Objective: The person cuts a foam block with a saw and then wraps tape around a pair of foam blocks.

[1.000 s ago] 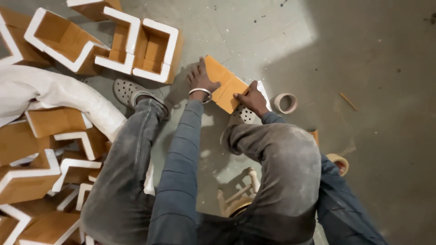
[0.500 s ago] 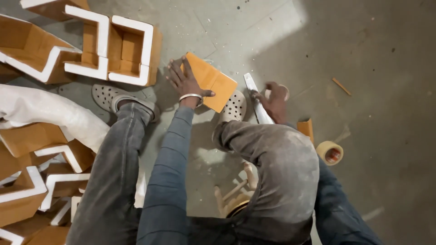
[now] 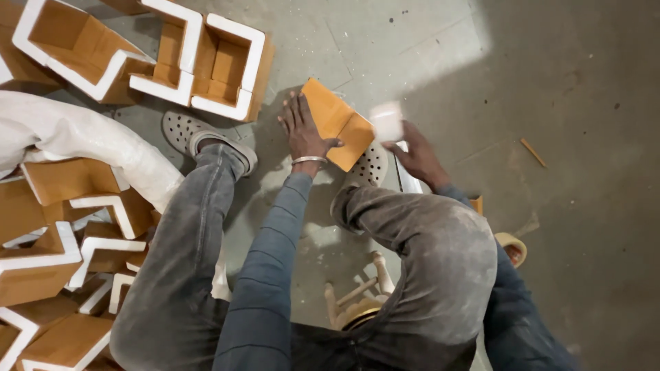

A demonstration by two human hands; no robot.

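I sit on a low wooden stool [image 3: 354,302] with my knees up. My left hand [image 3: 304,130], a metal bangle on its wrist, presses flat on a folded orange cardboard piece [image 3: 340,127] lying on the concrete floor. My right hand [image 3: 416,158] is just right of the cardboard and holds up a pale roll of tape [image 3: 386,122], blurred by motion, over the cardboard's right corner. A white foam strip [image 3: 411,180] lies under my right hand beside my perforated grey shoe [image 3: 368,168].
Orange cardboard corner pieces edged in white foam [image 3: 206,69] lie at the top left and are piled at the left [image 3: 62,254]. A white plastic-wrapped bundle [image 3: 82,137] lies beside them. A second tape roll [image 3: 512,247] sits by my right elbow.
My right hand left the cardboard, reached right to the pale tape roll on the floor, and now holds it raised over the cardboard. My left hand has stayed on the cardboard.
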